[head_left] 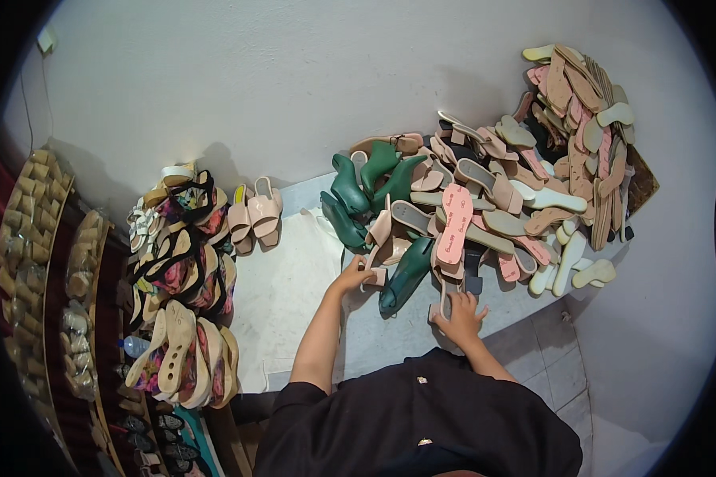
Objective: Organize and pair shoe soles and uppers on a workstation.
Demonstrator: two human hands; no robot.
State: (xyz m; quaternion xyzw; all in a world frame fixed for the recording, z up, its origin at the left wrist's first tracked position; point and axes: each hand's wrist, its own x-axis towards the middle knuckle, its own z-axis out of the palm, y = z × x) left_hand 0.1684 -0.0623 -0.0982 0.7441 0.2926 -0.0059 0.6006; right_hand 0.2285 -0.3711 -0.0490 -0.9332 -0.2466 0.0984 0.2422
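My left hand (353, 277) is closed around the heel of a beige heeled sandal (379, 230) at the near edge of the shoe pile. Lower and to the right, my right hand (462, 321) has its thumb and fingers at the heel of another beige sandal (445, 296); part of the grip is hidden. Between the hands lies a dark green shoe last (406, 277). Just beyond my right hand, a pink printed insole (455, 224) rests on top of the pile, beside a black block heel (473, 274). More green lasts (348, 184) lie farther back.
A tall heap of insoles and soles (589, 119) rises at the right by the wall. Finished beige sandals (264, 211) stand on the white table (282, 306), left of centre. Stacked floral-lined sandals (187, 350) and a shelf rack of bagged heels (36, 230) fill the left.
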